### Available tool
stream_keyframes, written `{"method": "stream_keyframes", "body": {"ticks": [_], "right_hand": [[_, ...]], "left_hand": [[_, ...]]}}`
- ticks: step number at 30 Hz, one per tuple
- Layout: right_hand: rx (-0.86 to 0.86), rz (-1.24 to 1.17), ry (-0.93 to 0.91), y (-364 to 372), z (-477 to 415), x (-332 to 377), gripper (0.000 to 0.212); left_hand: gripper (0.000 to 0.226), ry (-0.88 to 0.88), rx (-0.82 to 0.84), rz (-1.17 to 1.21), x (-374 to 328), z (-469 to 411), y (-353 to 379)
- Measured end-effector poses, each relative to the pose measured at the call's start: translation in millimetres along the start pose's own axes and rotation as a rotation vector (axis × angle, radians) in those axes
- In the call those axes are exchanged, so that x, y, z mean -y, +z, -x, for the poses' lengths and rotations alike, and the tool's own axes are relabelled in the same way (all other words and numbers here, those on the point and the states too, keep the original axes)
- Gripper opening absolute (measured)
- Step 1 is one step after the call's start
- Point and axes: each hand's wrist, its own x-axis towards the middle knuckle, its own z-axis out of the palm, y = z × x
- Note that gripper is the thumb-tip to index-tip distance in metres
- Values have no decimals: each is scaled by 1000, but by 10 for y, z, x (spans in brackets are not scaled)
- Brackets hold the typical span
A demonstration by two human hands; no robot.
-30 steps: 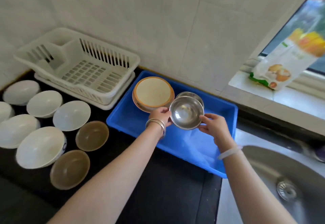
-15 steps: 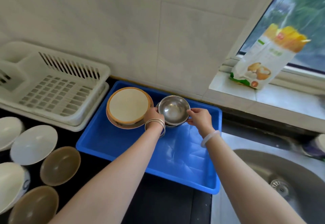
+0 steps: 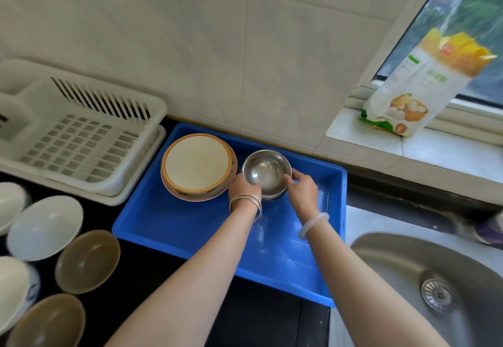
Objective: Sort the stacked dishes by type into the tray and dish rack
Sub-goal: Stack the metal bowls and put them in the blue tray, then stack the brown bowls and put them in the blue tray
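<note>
A steel bowl (image 3: pixel 265 171) rests on a short stack of steel bowls at the back of the blue tray (image 3: pixel 196 227). My left hand (image 3: pixel 243 186) grips its left rim and my right hand (image 3: pixel 300 186) grips its right rim. Beside it on the left, a stack of cream plates with orange rims (image 3: pixel 197 165) stands in the tray. The white dish rack (image 3: pixel 79 140) sits left of the tray, with nothing seen in it. White bowls (image 3: pixel 45 227) and brown bowls (image 3: pixel 87 261) stand loose on the dark counter at the lower left.
A steel sink (image 3: pixel 424 286) lies to the right of the tray. A food packet (image 3: pixel 424 85) leans on the window sill at the upper right. The tiled wall rises directly behind tray and rack.
Both hands have lowered the steel bowl from above the tray down onto the steel bowls at the tray's back. The view has shifted right and closer.
</note>
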Motion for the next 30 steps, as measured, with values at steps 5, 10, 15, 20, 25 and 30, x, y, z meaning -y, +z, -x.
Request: {"method": "stream_keyframes", "body": {"ticks": [5,10,15,20,25,30], "right_hand": [[24,-19,-4,14,19,-8,27],[65,-75,35,-32,56,-6,33],[48,-55,29,-114,215,-19,38],[46,-14,-56,-104,638,-30,29],[188,-14,-107,177,1201,85,16],[434,57,-164,828,1777,182,18]], "left_hand": [[27,31,-20,81,57,16,-19],[27,23,15,113,125,26,-60],[16,82,92,159,257,114,-170],[34,151,67,82,510,389,-488],[28,232,-127,-25,928,799,-1011],[24,179,-313,22,1547,1161,-1591]]}}
